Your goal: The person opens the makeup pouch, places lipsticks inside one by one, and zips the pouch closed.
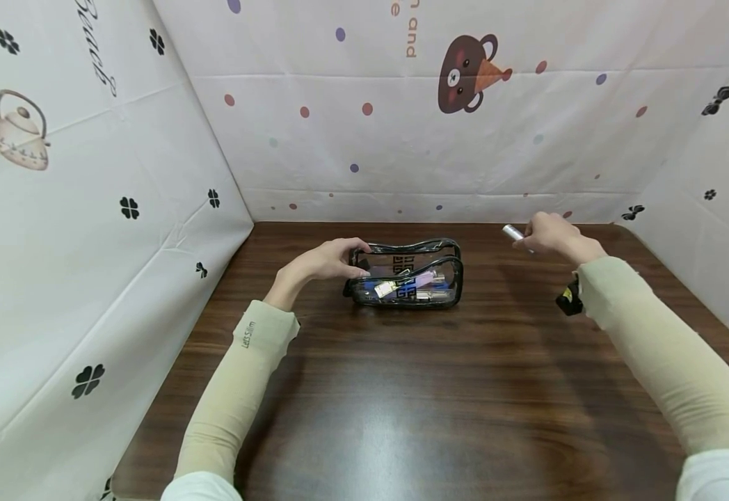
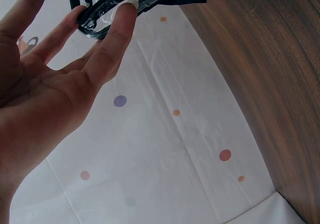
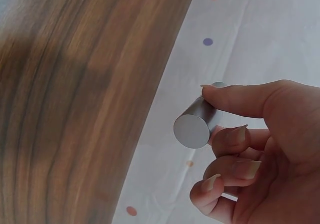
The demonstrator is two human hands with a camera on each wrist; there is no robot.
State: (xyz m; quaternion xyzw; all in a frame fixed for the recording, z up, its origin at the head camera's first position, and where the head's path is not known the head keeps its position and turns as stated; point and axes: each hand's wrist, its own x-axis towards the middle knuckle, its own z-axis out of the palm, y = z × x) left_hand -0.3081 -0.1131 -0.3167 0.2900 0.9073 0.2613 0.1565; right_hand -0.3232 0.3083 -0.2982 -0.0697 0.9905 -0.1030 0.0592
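Observation:
A clear pouch (image 1: 406,300) with black trim and a black pattern stands on the brown table, its top gaping. Inside lie several small things, among them a pale label (image 1: 386,288), a lilac item (image 1: 426,279) and a silver tube (image 1: 433,296). My left hand (image 1: 330,259) holds the pouch's left end, thumb at the front rim and fingers at the back rim. In the left wrist view, its fingertips meet the black trim (image 2: 95,17). Off to the right, my right hand (image 1: 549,233) pinches a silver cylinder (image 3: 193,129) between thumb and index finger, raised above the table.
The wooden table (image 1: 364,390) stretches from the pouch toward me. White printed cloth (image 1: 364,139) rises behind it and along both sides. A black object with a yellow mark (image 1: 569,299) sits against my right sleeve cuff.

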